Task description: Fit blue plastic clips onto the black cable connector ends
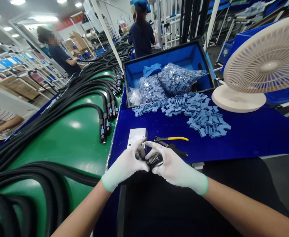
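A small black ribbed part (155, 160) is between my two gloved hands, close to the near edge of the blue table. My right hand (167, 164) has its fingers wrapped round this part. My left hand (132, 159) is curled, its thumb at the part's left end; whether it grips anything else is hidden. Just behind the hands lies a white block with holes (137, 135). Pliers with yellow and black handles (177, 139) rest to the right of the block.
Loose blue clips (201, 112) are heaped before a blue crate (165, 59) holding bagged clips. A fan (240, 98) stands at right. Black hoses (72, 87) cover much of the green surface (85, 128) at left. Several people are beyond and at far left.
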`<state>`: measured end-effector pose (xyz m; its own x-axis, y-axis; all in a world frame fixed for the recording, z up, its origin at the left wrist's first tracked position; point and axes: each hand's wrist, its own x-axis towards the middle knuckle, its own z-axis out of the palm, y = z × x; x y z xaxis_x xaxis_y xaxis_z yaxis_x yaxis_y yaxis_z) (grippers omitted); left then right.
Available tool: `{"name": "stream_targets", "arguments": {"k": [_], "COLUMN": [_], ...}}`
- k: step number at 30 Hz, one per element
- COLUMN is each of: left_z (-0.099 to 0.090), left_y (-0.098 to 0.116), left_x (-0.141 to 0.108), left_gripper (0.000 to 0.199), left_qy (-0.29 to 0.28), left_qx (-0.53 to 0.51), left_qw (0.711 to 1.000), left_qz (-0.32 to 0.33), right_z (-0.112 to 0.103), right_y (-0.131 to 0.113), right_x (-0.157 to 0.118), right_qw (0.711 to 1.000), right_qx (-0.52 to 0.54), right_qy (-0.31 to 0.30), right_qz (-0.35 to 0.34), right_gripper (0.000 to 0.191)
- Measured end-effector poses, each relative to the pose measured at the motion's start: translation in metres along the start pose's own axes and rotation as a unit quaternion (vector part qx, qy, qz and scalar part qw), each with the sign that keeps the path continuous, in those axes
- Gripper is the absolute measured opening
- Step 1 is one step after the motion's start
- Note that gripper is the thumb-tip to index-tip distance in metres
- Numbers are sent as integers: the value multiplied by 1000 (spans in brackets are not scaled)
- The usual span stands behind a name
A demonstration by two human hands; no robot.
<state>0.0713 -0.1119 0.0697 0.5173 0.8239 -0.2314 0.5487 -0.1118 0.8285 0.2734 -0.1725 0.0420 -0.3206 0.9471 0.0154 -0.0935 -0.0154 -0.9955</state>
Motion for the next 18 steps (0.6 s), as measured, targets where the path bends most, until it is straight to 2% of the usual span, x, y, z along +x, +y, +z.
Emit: {"name": "stream_targets", "arguments": {"k": [2,4,6,7,8,9,10,11,13,14,15,16,18], "left_z": [-1,5,17,23,30,35,37,38,31,25,17,9,-7], "left_y": [5,10,11,10,8,6,3,1,-2,-2,-2,-2,-2], "left_x": [-9,-25,-42,-49,-53,-55,-55,-53,-47,-44,-41,-40,-41], "left_gripper": [87,54,18,14,17,21,24,26,25,25,25,24,17], "left_qy": [47,125,159,143,125,120,139,178,276,304,310,306,299], "left_qx": [67,138,145,98,15,-96,-221,-341,-513,-557,-577,-579,-547], "left_qw": [997,982,976,985,991,986,962,920,811,771,754,754,781], "left_qz": [17,43,23,-9,-43,-67,-78,-75,-58,-54,-52,-48,-31], "right_z": [-1,-1,2,7,14,22,31,37,39,30,14,-9,-71], "right_y": [1,3,4,5,6,7,9,10,13,14,15,16,16], "right_x": [1,2,1,0,-3,-6,-10,-15,-23,-27,-31,-36,-48], "right_qw": [999,995,986,980,974,970,971,978,994,992,982,961,885], "right_qx": [32,79,127,144,155,163,162,148,59,-18,-112,-212,-386], "right_qy": [20,55,108,138,165,181,176,147,44,6,1,35,200], "right_qz": [10,17,19,18,15,8,-3,-22,-85,-121,-152,-174,-164], "right_gripper": [83,78,72,68,64,58,54,51,53,52,49,43,36]}}
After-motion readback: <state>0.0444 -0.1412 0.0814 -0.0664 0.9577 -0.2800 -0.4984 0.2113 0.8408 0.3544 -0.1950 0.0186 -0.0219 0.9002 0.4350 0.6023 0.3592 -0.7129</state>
